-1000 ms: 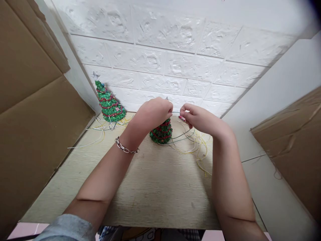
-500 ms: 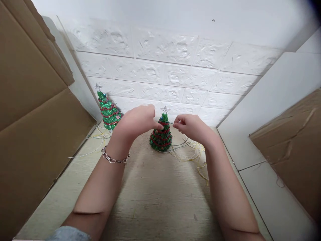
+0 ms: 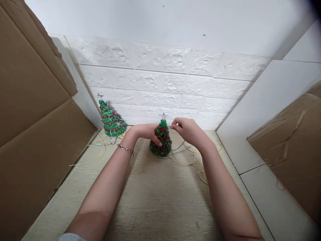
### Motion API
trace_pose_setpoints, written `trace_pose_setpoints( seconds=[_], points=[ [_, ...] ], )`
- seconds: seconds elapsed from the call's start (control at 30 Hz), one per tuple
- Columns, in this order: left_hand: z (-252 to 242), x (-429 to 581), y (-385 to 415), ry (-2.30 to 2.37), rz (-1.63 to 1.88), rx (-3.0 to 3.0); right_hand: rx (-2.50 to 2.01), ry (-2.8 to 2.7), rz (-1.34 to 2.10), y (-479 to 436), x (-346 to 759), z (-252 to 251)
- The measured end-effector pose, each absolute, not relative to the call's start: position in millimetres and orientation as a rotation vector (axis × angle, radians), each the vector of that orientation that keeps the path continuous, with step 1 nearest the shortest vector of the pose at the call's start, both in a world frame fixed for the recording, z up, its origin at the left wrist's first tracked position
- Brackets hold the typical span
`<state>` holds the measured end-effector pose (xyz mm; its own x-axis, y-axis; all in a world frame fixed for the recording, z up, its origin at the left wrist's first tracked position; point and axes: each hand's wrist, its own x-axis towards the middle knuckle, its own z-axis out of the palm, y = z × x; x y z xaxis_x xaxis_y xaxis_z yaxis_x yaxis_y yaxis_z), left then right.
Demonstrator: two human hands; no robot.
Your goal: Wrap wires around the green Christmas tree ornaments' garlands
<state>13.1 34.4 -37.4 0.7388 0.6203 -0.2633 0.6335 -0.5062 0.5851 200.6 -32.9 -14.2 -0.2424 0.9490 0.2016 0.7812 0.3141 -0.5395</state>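
Observation:
A small green Christmas tree [image 3: 164, 136] with red garland, tiny baubles and a clear star on top stands upright in front of me. My left hand [image 3: 150, 133] is wrapped around its left side, thumb across the front and the other fingers hidden behind. Close to the right of the tree's upper part, my right hand [image 3: 184, 129] is closed in a pinch. Between its fingertips and the tree runs a short, thin dark wire [image 3: 169, 126]. Farther left, a second similar tree [image 3: 111, 118] leans a little, touched by neither hand.
Loose white, yellow and dark wires [image 3: 187, 162] trail over the pale wooden tabletop [image 3: 160, 194] at the right, and more wires [image 3: 96, 147] lie under the left tree. Cardboard [image 3: 37, 127] walls the left side; another cardboard piece [image 3: 291, 144] is at right. A white brick-patterned wall [image 3: 150, 80] closes the back.
My left hand has come down from above the tree's top to grip its body. My right hand stays pinched beside the top. The view has tilted slightly upward.

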Motion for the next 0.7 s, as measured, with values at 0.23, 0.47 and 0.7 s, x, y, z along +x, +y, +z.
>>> trace_pose_setpoints(
  seconds=[0.23,0.47,0.7],
  points=[
    [-37.3,13.5,34.8,1.009,0.041,2.356,-1.455,-2.046,0.399,-38.8,195.4,-15.3],
    [-24.6,8.8,30.6,1.101,0.165,2.337,-1.241,-2.048,0.261,-35.2,198.2,-19.3],
    [-17.5,5.2,27.5,0.935,0.474,2.229,-1.112,-1.869,0.165,-32.1,194.3,-14.8]
  ],
)
